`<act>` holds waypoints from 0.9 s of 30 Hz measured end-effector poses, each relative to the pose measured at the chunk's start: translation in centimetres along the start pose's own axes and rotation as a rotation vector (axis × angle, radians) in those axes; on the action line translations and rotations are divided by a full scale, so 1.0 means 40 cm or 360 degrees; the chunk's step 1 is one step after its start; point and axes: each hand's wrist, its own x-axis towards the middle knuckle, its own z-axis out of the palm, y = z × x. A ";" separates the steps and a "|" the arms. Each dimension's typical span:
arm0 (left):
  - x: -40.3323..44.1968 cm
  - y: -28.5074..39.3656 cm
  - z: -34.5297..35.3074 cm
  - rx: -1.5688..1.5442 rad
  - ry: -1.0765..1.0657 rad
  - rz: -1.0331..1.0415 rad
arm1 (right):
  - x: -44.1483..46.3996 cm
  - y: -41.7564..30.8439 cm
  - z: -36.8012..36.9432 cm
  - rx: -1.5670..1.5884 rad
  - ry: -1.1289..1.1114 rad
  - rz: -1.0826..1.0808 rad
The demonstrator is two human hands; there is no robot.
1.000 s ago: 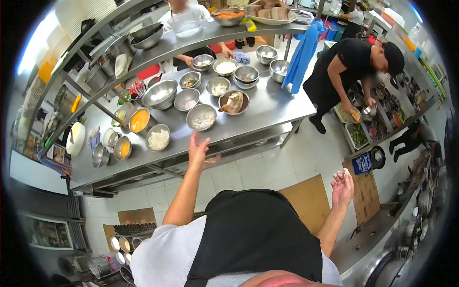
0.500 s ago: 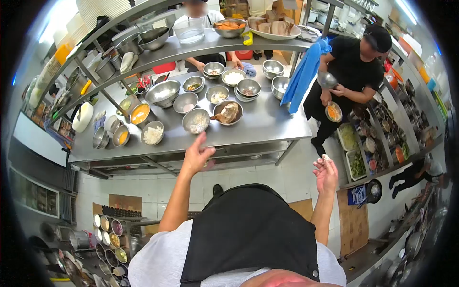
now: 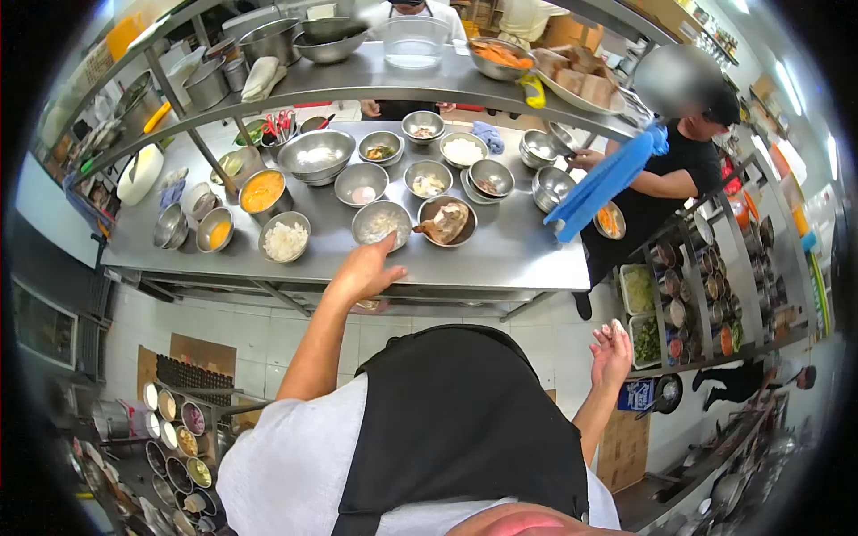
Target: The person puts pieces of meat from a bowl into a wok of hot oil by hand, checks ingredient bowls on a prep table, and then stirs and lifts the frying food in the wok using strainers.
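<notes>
My left hand (image 3: 365,268) reaches over the table's front edge. Its fingers are stretched out with the thumb apart, and the fingertips overlap the near rim of a steel bowl (image 3: 371,217) with a whitish coating inside; whether they touch it I cannot tell. Just right of that bowl, a browned chunk of meat (image 3: 445,223) lies in another bowl. Farther left stands a bowl of chopped white food (image 3: 286,239). My right hand (image 3: 611,357) is raised over the floor at the right, fingers loosely bent and apart, with white residue on the fingertips.
The steel table (image 3: 357,266) carries several ingredient bowls and a pot of orange liquid (image 3: 264,192). Above runs a shelf (image 3: 375,98) with pans and food. A blue cloth (image 3: 608,183) hangs at the right, near a co-worker (image 3: 679,170) holding a bowl; another person stands behind the table.
My left hand has moved forward to the whitish bowl. My right hand stays raised at the right, slightly lower in view. The co-worker has leaned toward the table, and the view has shifted.
</notes>
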 end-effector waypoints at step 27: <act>0.310 -0.166 -0.325 -0.2898 -0.0075 0.0878 | 0.136 0.076 0.394 -0.0431 -0.0057 -0.0033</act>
